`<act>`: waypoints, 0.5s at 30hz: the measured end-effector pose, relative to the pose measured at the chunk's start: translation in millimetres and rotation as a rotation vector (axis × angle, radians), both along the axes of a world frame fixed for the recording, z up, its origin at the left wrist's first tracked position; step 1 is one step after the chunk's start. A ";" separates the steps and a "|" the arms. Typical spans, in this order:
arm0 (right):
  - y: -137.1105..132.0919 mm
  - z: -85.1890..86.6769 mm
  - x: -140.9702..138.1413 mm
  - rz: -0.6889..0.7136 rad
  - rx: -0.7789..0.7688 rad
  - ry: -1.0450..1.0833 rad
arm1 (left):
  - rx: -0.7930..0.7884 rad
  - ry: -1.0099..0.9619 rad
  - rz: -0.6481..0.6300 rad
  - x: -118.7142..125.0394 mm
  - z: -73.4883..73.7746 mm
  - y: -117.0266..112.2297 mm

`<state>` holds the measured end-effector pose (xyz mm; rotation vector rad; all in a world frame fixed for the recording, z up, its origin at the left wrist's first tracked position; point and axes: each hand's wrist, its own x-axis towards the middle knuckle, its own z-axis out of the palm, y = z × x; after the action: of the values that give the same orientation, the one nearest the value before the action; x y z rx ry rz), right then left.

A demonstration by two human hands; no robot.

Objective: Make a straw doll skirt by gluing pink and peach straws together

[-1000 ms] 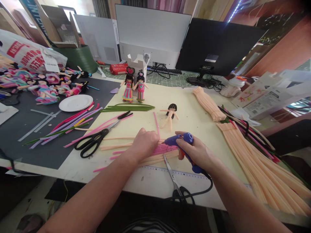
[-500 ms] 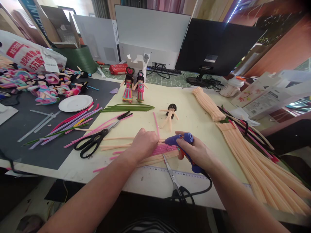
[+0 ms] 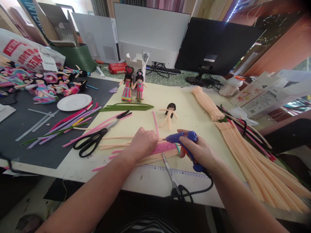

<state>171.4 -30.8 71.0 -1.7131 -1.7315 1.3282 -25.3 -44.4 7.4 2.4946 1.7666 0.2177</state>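
Note:
My left hand (image 3: pixel 145 141) is closed over the cream sheet, its fingers curled at the lower end of an upright pink pipe cleaner (image 3: pixel 155 122). My right hand (image 3: pixel 198 147) grips a blue glue gun (image 3: pixel 177 137), its nozzle close to the left fingertips. Below both hands lies a row of pink pipe cleaners (image 3: pixel 165 148), partly hidden by the left hand, with peach ones beside them. Silver-bladed scissors (image 3: pixel 172 176) point at this row, near a ruler (image 3: pixel 187 173). Beyond the glue gun is a plain peach doll (image 3: pixel 169 116) with black hair.
Black-handled scissors (image 3: pixel 93 140) lie at left beside loose coloured pipe cleaners (image 3: pixel 65 124). Two dressed dolls (image 3: pixel 133 89) stand behind green pipe cleaners (image 3: pixel 128 107). Peach bundles (image 3: pixel 252 158) spread on the right. A white plate (image 3: pixel 74 102), piled dolls (image 3: pixel 41 84) and monitors (image 3: pixel 150 32) sit farther back.
My right hand has shifted slightly right, with the glue gun a little more level. The left hand keeps its place, and the whole view has drifted a bit.

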 end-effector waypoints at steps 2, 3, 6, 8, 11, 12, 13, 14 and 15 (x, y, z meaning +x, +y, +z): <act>0.2 -1.9 3.2 -0.003 0.000 0.086 | 0.006 0.000 0.000 -0.5 -2.3 0.6; 0.0 -2.7 4.6 -0.005 -0.005 0.129 | 0.006 0.000 -0.002 -0.7 -3.0 0.8; -1.6 -4.7 7.4 -0.019 -0.036 0.240 | 0.003 0.003 -0.010 -1.2 -3.7 0.9; -3.0 -6.7 8.5 -0.031 -0.054 0.283 | 0.008 0.007 -0.011 -1.5 -4.1 0.9; -4.5 -12.4 9.7 -0.053 -0.079 0.315 | 0.027 0.017 -0.011 -1.3 -5.6 0.9; -4.8 -14.9 9.9 -0.065 -0.091 0.327 | 0.032 0.022 -0.008 -1.0 -6.1 1.0; -5.1 -17.7 10.1 -0.077 -0.104 0.338 | 0.035 0.028 -0.003 -0.5 -6.4 1.0; -5.3 -20.4 10.2 -0.088 -0.114 0.346 | 0.036 0.033 0.004 0.1 -6.3 1.1; -5.5 -23.1 10.3 -0.093 -0.122 0.350 | 0.034 0.038 0.011 0.8 -5.8 1.2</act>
<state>181.7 -36.3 48.0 -1.4911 -1.3848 1.6074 -24.5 -43.2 1.6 2.5295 1.8060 0.2037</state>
